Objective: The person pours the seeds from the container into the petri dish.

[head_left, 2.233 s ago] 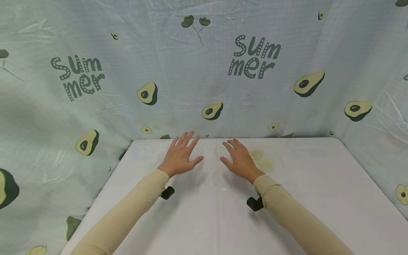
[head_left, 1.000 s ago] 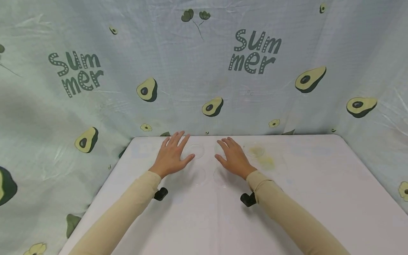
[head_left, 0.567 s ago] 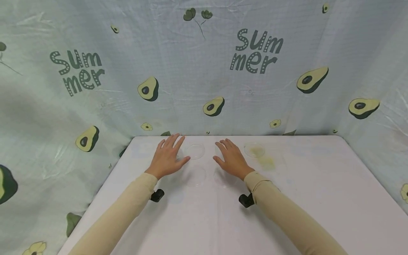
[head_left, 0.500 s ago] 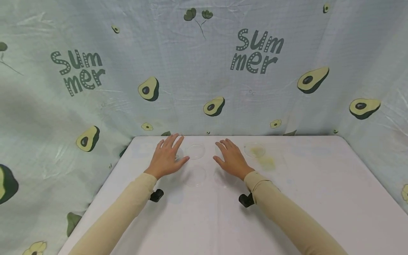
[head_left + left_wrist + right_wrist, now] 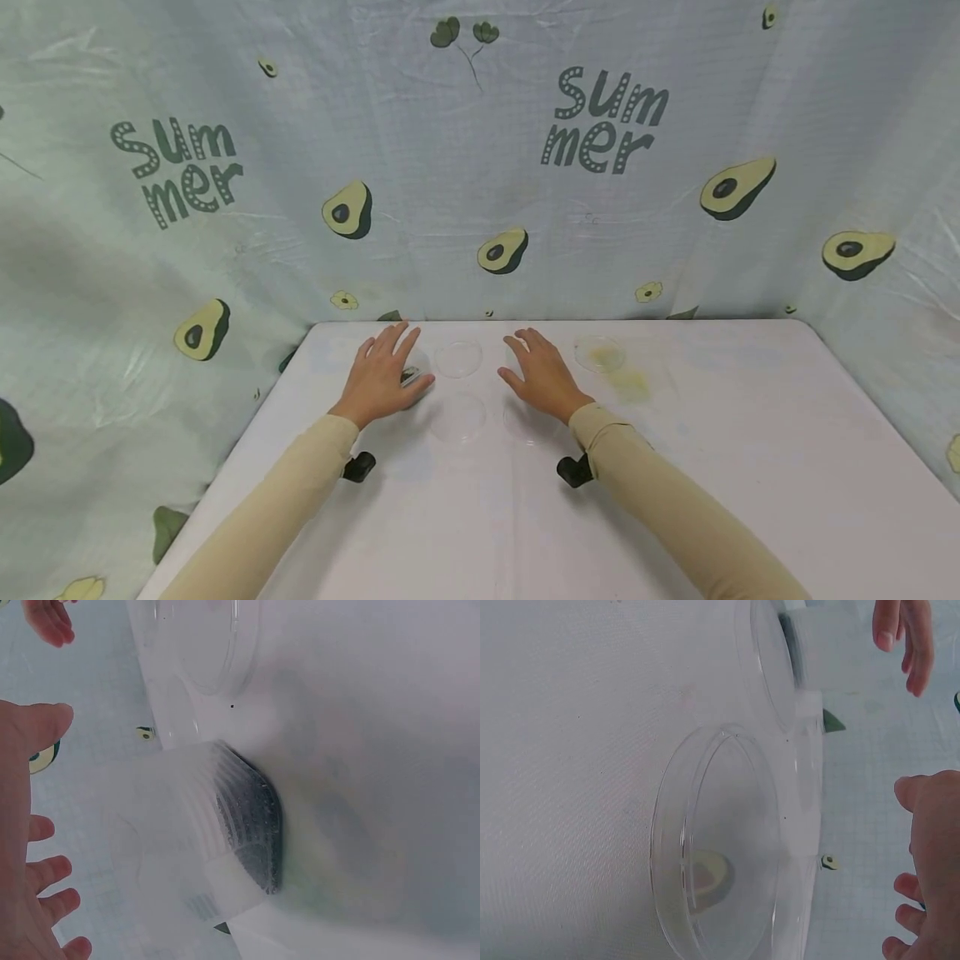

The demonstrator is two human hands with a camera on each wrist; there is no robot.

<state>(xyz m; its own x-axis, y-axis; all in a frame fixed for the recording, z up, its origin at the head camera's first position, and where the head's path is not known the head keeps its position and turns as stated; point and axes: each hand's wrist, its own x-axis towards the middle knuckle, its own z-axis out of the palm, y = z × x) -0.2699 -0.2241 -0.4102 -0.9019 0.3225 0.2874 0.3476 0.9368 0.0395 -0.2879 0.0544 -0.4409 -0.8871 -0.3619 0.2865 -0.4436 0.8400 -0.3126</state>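
My left hand (image 5: 381, 379) hovers over the far left of the table, fingers spread and thumb out, holding nothing. Below it a clear ribbed plastic cup (image 5: 161, 817) stands upright, with dark grainy stuff (image 5: 253, 821) at its bottom. In the left wrist view a gap shows between the fingers and the cup; the head view shows only a bit of it beside the thumb. My right hand (image 5: 543, 375) is held above the clear round dishes, empty, fingers loosely extended. One shallow dish (image 5: 720, 847) fills the middle of the right wrist view.
Several clear dishes sit in the middle of the white table (image 5: 517, 517), among them a far left one (image 5: 458, 358), a near left one (image 5: 458, 418) and a far right one (image 5: 600, 353). A yellowish stain (image 5: 628, 383) lies beside that last one. A printed curtain (image 5: 420, 167) surrounds the table.
My left hand has shifted to the left and slightly back, uncovering the left dishes and part of the cup. My right hand has drifted a little left.
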